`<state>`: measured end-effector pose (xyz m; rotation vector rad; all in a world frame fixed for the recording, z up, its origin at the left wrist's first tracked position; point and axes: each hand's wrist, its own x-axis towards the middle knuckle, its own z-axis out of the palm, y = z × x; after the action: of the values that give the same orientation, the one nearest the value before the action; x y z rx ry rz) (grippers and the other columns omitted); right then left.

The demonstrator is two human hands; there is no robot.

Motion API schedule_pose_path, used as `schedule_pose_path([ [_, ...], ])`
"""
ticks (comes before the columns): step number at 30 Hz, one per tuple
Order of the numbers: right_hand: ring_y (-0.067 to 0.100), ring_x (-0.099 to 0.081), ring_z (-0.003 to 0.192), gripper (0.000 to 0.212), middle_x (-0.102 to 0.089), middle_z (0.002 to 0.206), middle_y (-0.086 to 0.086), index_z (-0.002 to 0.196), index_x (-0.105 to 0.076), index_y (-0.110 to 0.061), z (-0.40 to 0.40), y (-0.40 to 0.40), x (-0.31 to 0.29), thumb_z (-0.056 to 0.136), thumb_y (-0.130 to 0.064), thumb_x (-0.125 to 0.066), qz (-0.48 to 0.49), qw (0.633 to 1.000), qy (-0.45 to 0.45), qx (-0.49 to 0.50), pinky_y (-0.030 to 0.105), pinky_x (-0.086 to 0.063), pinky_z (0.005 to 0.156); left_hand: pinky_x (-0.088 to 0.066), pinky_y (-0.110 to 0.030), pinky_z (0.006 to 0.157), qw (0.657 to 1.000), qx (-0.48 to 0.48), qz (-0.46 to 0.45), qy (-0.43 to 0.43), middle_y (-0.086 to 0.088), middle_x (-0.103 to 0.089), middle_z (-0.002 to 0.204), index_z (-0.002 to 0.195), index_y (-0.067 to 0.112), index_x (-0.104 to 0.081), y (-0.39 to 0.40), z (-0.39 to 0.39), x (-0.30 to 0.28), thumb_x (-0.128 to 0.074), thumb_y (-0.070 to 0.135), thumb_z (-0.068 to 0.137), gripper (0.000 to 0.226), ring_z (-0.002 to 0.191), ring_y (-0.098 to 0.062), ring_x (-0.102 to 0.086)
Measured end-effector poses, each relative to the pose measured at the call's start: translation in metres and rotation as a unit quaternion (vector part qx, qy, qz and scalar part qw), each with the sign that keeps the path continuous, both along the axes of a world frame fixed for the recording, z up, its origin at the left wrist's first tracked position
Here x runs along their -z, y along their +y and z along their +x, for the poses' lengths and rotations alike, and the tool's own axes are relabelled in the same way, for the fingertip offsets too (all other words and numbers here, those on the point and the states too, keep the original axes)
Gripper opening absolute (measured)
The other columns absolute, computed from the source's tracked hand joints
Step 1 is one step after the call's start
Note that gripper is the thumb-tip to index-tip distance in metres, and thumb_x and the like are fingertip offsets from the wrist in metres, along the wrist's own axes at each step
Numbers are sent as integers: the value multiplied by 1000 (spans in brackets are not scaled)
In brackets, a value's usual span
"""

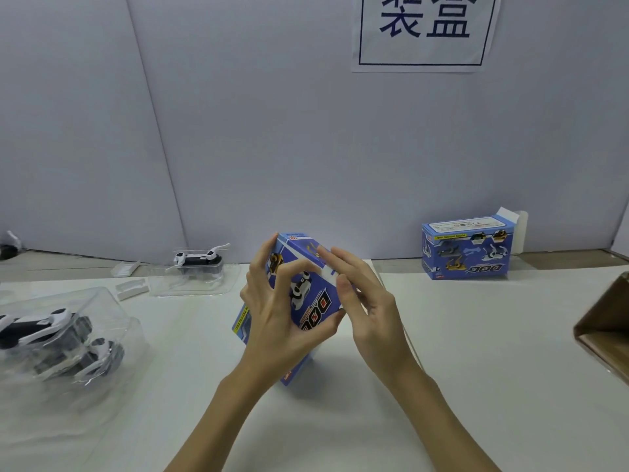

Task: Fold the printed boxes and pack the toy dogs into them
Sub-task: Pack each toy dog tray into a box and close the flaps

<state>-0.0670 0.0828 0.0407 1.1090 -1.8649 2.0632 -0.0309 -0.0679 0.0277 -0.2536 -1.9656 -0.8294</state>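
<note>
Two printed blue boxes are in sight: one box point(308, 294) at the centre, held between two hands, the left hand point(272, 301) and the right hand point(367, 301), and a second box point(466, 248) standing at about two o'clock with an end flap open. Two toy dogs in clear plastic trays show plainly, one dog point(199, 258) at about ten o'clock and a nearer dog point(37, 327) at nine o'clock, with part of a possible third at the far left edge. There are also two small white inserts point(131, 287) near ten o'clock, one wall sign point(425, 28) at one o'clock and one brown carton point(606, 321) at three o'clock.
</note>
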Motion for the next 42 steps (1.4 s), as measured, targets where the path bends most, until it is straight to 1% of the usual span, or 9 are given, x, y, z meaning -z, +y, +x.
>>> schedule_pose_path([
  [3, 18, -34, 150, 46, -38, 157, -11, 147, -55, -35, -1, 2, 3, 100, -37, -50, 50, 998, 35, 24, 34, -63, 89, -39, -58, 107, 1000, -9, -9, 0, -1, -20, 166, 131, 48, -42, -2, -1, 4, -77, 57, 73, 69, 148, -22, -36],
  [5, 16, -32, 151, 51, -34, 158, -14, 149, -51, -40, -3, 3, 6, 99, -38, -57, 71, 995, 54, 38, 28, -62, 89, -40, -60, 107, 1000, -5, -9, -2, 1, -19, 167, 134, 49, -42, -4, -2, 5, -75, 56, 76, 67, 147, -23, -36],
  [8, 18, -36, 149, 58, -37, 155, -10, 152, -46, -44, -6, -1, 13, 99, -33, -64, 67, 992, 83, 61, 25, -61, 88, -43, -59, 107, 1000, 1, 0, 5, 2, -22, 166, 139, 46, -41, -6, -3, 6, -75, 56, 78, 71, 147, -19, -37],
  [14, 23, -48, 141, 42, -45, 151, -14, 131, -58, -34, 0, -24, 28, 93, -24, -73, -103, 986, 38, 129, 15, -57, 80, -39, -38, 110, 998, -64, -6, -4, 3, -27, 161, 157, 37, -30, -11, -7, 4, -72, 70, 73, 100, 145, -6, -34],
  [19, 25, -52, 138, 29, -51, 147, -7, 119, -65, -27, -4, -28, 25, 93, -20, -75, -119, 986, 34, 114, 18, -58, 83, -40, -47, 114, 995, -92, 8, -24, 0, -29, 157, 154, 37, -37, -14, -4, 3, -72, 74, 69, 99, 140, -13, -36],
  [24, 20, -56, 135, 19, -53, 144, -9, 108, -66, -27, -6, -24, 16, 91, -25, -74, -106, 991, 10, 76, 25, -60, 83, -49, -46, 102, 995, -88, 19, -31, 2, -42, 141, 147, 32, -43, -13, -4, 0, -74, 68, 67, 93, 123, -14, -41],
  [29, 17, -54, 135, 24, -52, 143, -11, 117, -62, -21, -4, -25, 17, 95, -29, -69, -70, 994, 35, 80, 18, -57, 82, -53, -40, 96, 998, -62, 28, -17, 1, -42, 142, 136, 32, -40, -18, -3, -2, -77, 64, 63, 88, 124, -3, -37],
  [33, 20, -50, 138, 26, -50, 144, -2, 126, -66, -26, -1, -29, 20, 100, -28, -63, -51, 991, 69, 99, 14, -56, 85, -51, -32, 97, 998, -58, 25, -8, 0, -43, 142, 135, 31, -39, -20, -3, 0, -78, 64, 63, 88, 123, 1, -36],
  [42, 22, -47, 142, 25, -47, 150, -7, 122, -70, -29, -8, -29, 18, 99, -19, -66, -57, 993, 67, 77, 22, -60, 83, -49, -43, 101, 996, -85, 34, -3, 1, -40, 149, 141, 31, -40, -18, -7, 5, -74, 66, 67, 88, 127, -2, -37],
])
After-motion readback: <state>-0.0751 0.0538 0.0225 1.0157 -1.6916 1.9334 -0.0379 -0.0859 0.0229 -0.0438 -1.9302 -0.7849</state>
